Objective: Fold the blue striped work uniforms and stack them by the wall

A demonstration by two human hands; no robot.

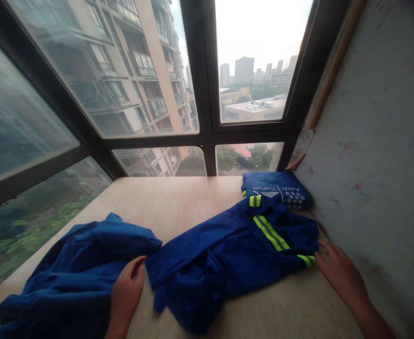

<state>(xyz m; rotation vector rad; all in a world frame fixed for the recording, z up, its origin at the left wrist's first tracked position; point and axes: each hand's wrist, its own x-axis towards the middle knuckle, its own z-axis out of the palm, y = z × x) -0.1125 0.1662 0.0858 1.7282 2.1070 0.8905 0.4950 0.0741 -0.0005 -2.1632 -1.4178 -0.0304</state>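
A dark blue work jacket (235,254) with yellow-green reflective stripes lies spread and creased on the pale wooden surface. At its left end, my left hand (126,292) has thumb and forefinger closed at the corner of the cloth. My right hand (343,270) pinches the jacket's right edge, close to a short reflective band. A second blue garment (76,268) lies rumpled to the left, partly behind my left hand and forearm. Beyond the jacket sits a folded blue garment (275,186) with white lettering and dots, touching or nearly touching it.
The wooden surface (171,202) reaches back to dark-framed windows (207,136), with buildings and trees outside. A patterned wall (372,155) rises close on the right, beside my right hand. Along the left, more window panes border the surface.
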